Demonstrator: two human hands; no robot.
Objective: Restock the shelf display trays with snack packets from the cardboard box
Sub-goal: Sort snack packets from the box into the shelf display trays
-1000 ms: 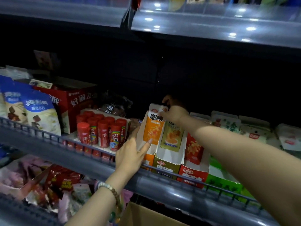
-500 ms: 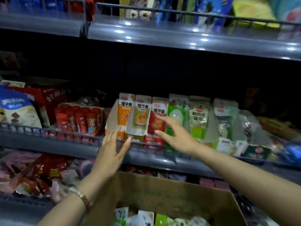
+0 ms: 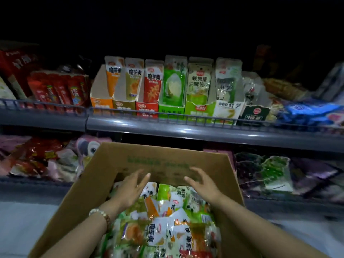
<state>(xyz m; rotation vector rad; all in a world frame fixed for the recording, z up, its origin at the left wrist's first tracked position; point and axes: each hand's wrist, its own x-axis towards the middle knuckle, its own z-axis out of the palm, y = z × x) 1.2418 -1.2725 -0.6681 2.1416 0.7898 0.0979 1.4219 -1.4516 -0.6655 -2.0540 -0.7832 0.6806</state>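
— Hovering left hand (image 3: 130, 190) and right hand (image 3: 202, 185), spread, gripping nothing, over the brown cardboard box (image 3: 104, 183)?
— Yes (picking step); next pinching colourful plastic snack packets (image 3: 167, 211) heaped inside, lifting toward open-fronted paperboard display trays (image 3: 147, 108).

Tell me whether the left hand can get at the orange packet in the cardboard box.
Probably yes: the left hand hovers open beside the orange packet, near the top of the heap in the open cardboard box; no flap bars the way.
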